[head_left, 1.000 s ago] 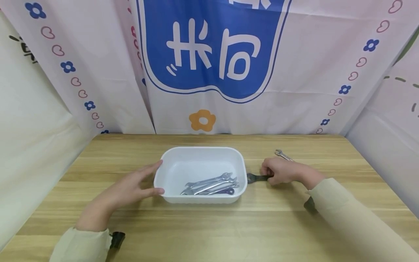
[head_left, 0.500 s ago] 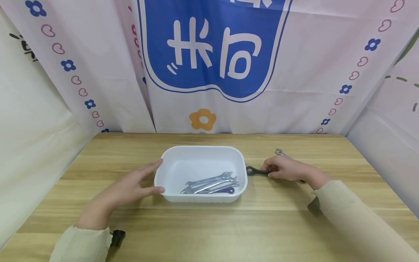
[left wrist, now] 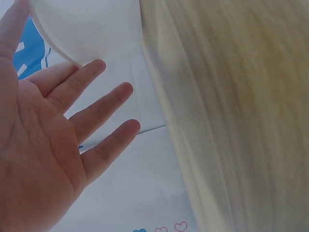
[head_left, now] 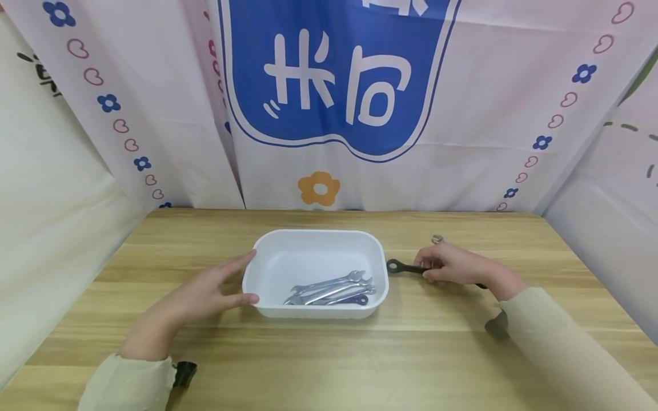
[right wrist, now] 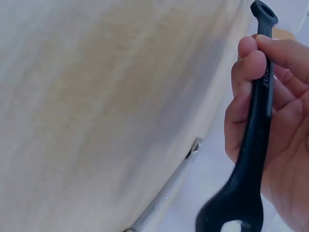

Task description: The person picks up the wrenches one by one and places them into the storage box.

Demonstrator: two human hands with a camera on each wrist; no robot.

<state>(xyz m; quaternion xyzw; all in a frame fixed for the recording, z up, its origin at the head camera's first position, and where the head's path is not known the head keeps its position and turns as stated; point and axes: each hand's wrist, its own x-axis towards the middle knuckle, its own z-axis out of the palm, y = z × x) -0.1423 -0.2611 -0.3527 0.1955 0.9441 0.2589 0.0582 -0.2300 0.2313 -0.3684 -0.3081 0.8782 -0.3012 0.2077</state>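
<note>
A black combination wrench [head_left: 406, 266] is pinched between the thumb and fingers of my right hand [head_left: 457, 265], just right of the tray. In the right wrist view, the black wrench [right wrist: 258, 125] has its ring end up by the fingertips and its open end toward the camera. My left hand [head_left: 197, 294] touches the left side of a white plastic tray [head_left: 319, 313] with thumb and forefinger spread, fingers mostly straight. Inside the tray, several silver wrenches [head_left: 329, 287] and one dark purple wrench [head_left: 360, 299] lie at the near right.
A silver wrench [head_left: 438, 239] lies on the wooden table [head_left: 329, 359] behind my right hand, mostly hidden by it. A printed white and blue cloth [head_left: 478, 114] hangs along the table's back edge, with pale cloth at both sides.
My right hand has shifted slightly right and away from me, raising the black wrench off the table. The left hand and the tray stay put.
</note>
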